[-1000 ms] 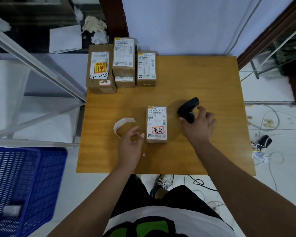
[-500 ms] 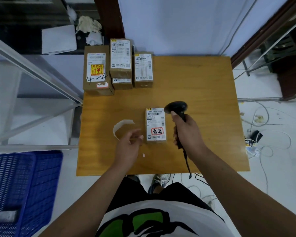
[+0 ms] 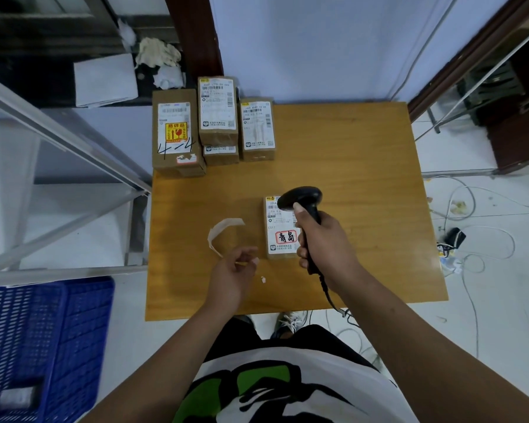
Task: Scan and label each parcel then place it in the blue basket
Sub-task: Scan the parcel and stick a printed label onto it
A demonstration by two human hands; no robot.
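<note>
Most probably a small parcel sorting room of a courier station. Shown by brown cardboard parcels (image 3: 217,117) with printed shipping labels, stacked at the far left corner of a plain wooden table (image 3: 348,178); by a fragile sticker (image 3: 175,131) and handwritten "4-4" on the largest one; by a corded barcode scanner (image 3: 301,198) above one more labelled parcel (image 3: 280,236). Also a blue basket (image 3: 43,331) of perforated plastic on the white tiled floor (image 3: 486,315), loose cables (image 3: 471,209), a bare metal frame (image 3: 58,129), crumpled paper (image 3: 158,53) behind.
</note>
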